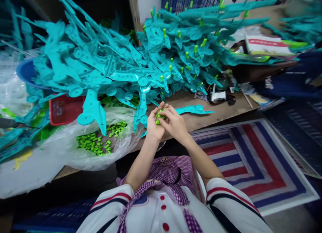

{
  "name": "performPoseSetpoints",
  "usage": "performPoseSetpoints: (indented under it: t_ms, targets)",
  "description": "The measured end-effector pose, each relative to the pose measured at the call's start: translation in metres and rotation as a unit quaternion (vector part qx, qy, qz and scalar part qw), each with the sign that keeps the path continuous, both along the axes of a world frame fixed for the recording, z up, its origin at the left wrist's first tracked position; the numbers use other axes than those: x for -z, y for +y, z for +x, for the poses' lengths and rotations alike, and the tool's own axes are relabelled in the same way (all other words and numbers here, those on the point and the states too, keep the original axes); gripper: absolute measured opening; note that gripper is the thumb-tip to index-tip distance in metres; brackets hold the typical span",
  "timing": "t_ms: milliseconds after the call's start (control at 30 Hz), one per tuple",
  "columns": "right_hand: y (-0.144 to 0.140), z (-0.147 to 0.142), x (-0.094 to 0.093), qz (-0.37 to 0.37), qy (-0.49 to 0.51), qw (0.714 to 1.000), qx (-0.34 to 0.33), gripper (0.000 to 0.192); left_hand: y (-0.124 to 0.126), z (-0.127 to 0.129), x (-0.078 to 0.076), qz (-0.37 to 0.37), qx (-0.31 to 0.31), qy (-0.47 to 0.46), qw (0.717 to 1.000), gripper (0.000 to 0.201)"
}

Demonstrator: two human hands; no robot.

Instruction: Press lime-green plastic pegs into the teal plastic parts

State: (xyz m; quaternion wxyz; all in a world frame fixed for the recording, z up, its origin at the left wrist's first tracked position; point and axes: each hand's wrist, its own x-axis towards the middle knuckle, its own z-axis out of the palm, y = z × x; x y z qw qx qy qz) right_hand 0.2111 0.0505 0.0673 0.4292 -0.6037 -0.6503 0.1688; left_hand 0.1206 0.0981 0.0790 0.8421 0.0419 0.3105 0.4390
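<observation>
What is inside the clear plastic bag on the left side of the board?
The plastic bag holds a heap of small green pegs, lying loose. A teal plastic part hangs over its back edge, so whatever lies under that part cannot be seen.

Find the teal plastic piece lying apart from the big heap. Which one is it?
It is the flat teal strip lying alone on the brown board, just beyond the right hand; the others are tangled together in the heap.
</observation>
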Motion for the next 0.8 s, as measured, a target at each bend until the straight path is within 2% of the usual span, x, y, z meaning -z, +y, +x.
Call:
performPoseSetpoints:
  t_ms: [133, 200, 267, 300, 333, 367, 400, 467, 533, 567, 600, 633, 700, 800]
  targets:
    - [-0.002, -0.005, 0.012, 0.045, 0.138, 0.988, 0.059, 0.011, 0.003, 0.005, 0.019, -0.063, 0.036, 0.023, 0.997, 0.032]
    - [-0.006, 0.010, 0.018, 0.045, 0.220, 0.969, 0.099, 0.015, 0.000, 0.005, 0.032, -0.068, 0.057, 0.069, 0.994, 0.024]
    - [-0.015, 0.043, 0.021, 0.039, 0.280, 0.948, 0.146, 0.024, -0.005, 0.005, 0.042, -0.002, 0.067, 0.146, 0.987, 0.016]
    - [-0.021, 0.065, 0.023, 0.030, 0.293, 0.941, 0.166, 0.028, -0.008, 0.006, 0.046, 0.063, 0.072, 0.197, 0.976, 0.013]
    - [-0.028, 0.088, 0.025, 0.018, 0.293, 0.938, 0.184, 0.032, -0.011, 0.008, 0.048, 0.150, 0.081, 0.255, 0.952, 0.013]
    - [-0.034, 0.112, 0.027, 0.004, 0.281, 0.939, 0.199, 0.033, -0.012, 0.012, 0.049, 0.253, 0.099, 0.314, 0.910, 0.014]
    - [-0.039, 0.135, 0.031, -0.009, 0.259, 0.942, 0.211, 0.033, -0.012, 0.018, 0.050, 0.360, 0.126, 0.369, 0.848, 0.014]
    - [-0.042, 0.174, 0.043, -0.035, 0.206, 0.949, 0.234, 0.035, -0.006, 0.036, 0.050, 0.539, 0.191, 0.456, 0.681, 0.016]
    - [-0.036, 0.201, 0.058, -0.067, 0.164, 0.948, 0.265, 0.041, 0.005, 0.059, 0.052, 0.621, 0.249, 0.532, 0.519, 0.023]
    - [-0.032, 0.210, 0.066, -0.085, 0.147, 0.946, 0.277, 0.043, 0.012, 0.069, 0.054, 0.627, 0.272, 0.571, 0.455, 0.027]
    - [-0.027, 0.216, 0.073, -0.101, 0.127, 0.945, 0.284, 0.044, 0.018, 0.078, 0.057, 0.617, 0.294, 0.608, 0.404, 0.030]
    - [-0.023, 0.220, 0.079, -0.111, 0.101, 0.946, 0.286, 0.044, 0.024, 0.084, 0.061, 0.601, 0.314, 0.639, 0.364, 0.031]
    - [-0.018, 0.224, 0.088, -0.115, 0.030, 0.953, 0.279, 0.043, 0.030, 0.090, 0.070, 0.577, 0.339, 0.673, 0.314, 0.034]
    - [-0.016, 0.225, 0.094, -0.110, -0.054, 0.953, 0.275, 0.043, 0.030, 0.086, 0.082, 0.578, 0.342, 0.683, 0.289, 0.039]
